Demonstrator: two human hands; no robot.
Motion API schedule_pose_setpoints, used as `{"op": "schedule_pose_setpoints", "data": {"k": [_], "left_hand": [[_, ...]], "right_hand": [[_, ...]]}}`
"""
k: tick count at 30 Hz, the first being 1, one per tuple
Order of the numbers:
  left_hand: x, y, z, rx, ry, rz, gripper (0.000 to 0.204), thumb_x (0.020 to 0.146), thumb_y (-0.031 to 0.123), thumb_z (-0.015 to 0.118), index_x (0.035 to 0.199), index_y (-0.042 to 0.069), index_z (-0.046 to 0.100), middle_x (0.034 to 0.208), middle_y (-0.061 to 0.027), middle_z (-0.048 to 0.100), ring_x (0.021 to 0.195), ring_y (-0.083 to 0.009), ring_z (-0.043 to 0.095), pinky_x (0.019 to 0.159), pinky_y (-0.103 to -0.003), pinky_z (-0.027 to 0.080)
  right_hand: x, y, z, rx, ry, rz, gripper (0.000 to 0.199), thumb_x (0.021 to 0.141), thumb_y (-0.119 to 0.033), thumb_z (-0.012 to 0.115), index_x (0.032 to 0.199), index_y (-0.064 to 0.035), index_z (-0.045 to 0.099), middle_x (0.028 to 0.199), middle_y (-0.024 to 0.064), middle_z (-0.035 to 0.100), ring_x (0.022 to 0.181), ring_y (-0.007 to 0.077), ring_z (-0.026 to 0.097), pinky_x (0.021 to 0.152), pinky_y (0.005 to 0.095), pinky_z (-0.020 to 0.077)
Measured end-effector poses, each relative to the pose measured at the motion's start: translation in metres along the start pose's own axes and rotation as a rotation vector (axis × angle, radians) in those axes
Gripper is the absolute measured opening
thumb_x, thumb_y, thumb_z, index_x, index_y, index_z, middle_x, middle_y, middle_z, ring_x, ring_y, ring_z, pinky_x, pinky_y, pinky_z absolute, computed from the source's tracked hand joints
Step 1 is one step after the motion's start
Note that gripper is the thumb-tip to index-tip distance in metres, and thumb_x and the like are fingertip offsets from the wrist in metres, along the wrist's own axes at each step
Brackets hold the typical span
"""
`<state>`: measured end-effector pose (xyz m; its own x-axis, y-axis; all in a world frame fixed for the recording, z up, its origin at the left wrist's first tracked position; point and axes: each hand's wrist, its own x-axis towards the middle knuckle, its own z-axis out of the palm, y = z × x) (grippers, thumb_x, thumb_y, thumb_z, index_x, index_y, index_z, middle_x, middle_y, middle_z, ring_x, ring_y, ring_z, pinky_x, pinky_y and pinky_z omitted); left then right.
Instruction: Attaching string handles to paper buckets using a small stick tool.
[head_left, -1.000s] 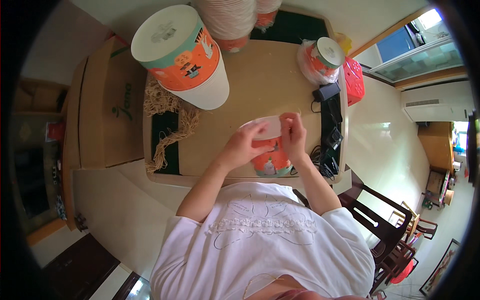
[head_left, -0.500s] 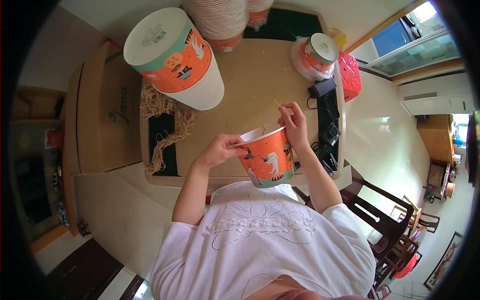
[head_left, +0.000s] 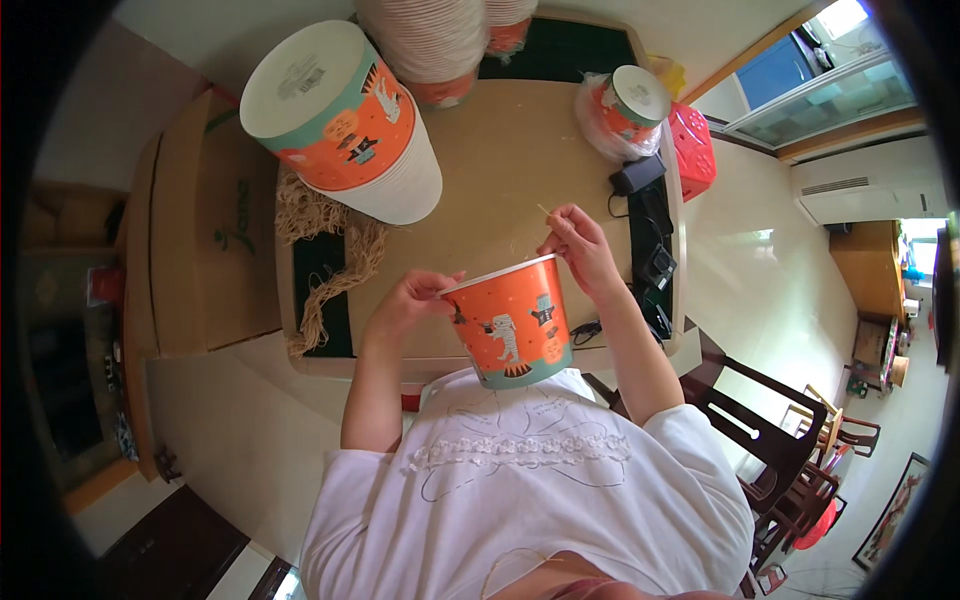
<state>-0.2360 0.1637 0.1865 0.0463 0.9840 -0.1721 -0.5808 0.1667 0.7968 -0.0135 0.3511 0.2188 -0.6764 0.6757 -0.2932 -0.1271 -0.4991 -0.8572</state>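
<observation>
While your left hand (head_left: 415, 300) pinched the rim of the orange paper bucket (head_left: 508, 322) above the table (head_left: 500, 160) edge, your right hand (head_left: 580, 245) gripped a thin twine strand (head_left: 543, 210); you needed steadier rim support and a taut strand.

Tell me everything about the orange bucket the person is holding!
The orange paper bucket is a round tub, wider at its white rim than at its teal base band. Small cartoon figures decorate its side. It is held above the table edge, tilted, its opening facing away from the camera. The left hand grips the rim on one side; the right hand pinches a thin strand at the other side.
</observation>
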Motion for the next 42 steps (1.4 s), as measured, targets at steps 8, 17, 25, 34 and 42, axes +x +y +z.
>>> {"op": "schedule_pose_setpoints", "data": {"k": [8,17,25,34,42], "left_hand": [[0.005,0.020,0.019,0.172,-0.015,-0.184,0.026,0.075,-0.008,0.067,0.099,0.001,0.067,0.096,-0.0036,0.067,0.095,-0.0119,0.060,0.085,-0.026,0.048],[0.015,0.042,0.054,0.254,-0.001,-0.080,0.023,0.081,-0.001,0.065,0.104,-0.002,0.064,0.096,-0.0026,0.066,0.089,-0.0085,0.060,0.080,-0.023,0.048],[0.028,0.035,0.070,0.392,0.081,-0.074,0.012,0.085,0.007,0.063,0.093,-0.002,0.064,0.083,0.0008,0.064,0.076,-0.0048,0.057,0.070,-0.021,0.048],[0.028,0.029,0.070,0.478,0.105,-0.082,0.008,0.084,0.006,0.063,0.085,-0.001,0.064,0.077,0.0029,0.062,0.074,-0.0041,0.054,0.070,-0.021,0.045],[0.026,0.025,0.079,0.765,0.222,-0.071,0.010,0.080,0.004,0.061,0.087,-0.003,0.064,0.076,-0.0018,0.063,0.074,-0.0069,0.056,0.069,-0.024,0.047]], "right_hand": [[0.012,0.029,-0.005,-0.014,0.111,-0.021,0.014,0.095,-0.019,0.054,0.093,-0.0058,0.052,0.063,-0.0010,0.052,0.056,0.0081,0.052,0.053,0.0221,0.0430],[0.014,0.049,-0.016,0.328,0.174,0.043,0.011,0.096,-0.017,0.052,0.091,-0.0069,0.050,0.055,-0.0022,0.037,0.047,0.0095,0.036,0.051,0.0264,0.0374],[0.012,0.046,-0.016,0.234,0.161,-0.122,0.013,0.096,-0.018,0.052,0.092,-0.0061,0.050,0.056,-0.0017,0.043,0.047,0.0079,0.040,0.051,0.0246,0.0384],[0.008,0.035,-0.013,0.043,0.213,-0.188,0.011,0.097,-0.017,0.051,0.092,-0.0066,0.050,0.057,-0.0029,0.042,0.050,0.0068,0.039,0.062,0.0254,0.0440],[0.004,0.030,-0.020,0.017,0.200,-0.292,0.009,0.096,-0.014,0.053,0.093,-0.0061,0.050,0.060,-0.0030,0.046,0.053,0.0050,0.042,0.063,0.0240,0.0442]]}}
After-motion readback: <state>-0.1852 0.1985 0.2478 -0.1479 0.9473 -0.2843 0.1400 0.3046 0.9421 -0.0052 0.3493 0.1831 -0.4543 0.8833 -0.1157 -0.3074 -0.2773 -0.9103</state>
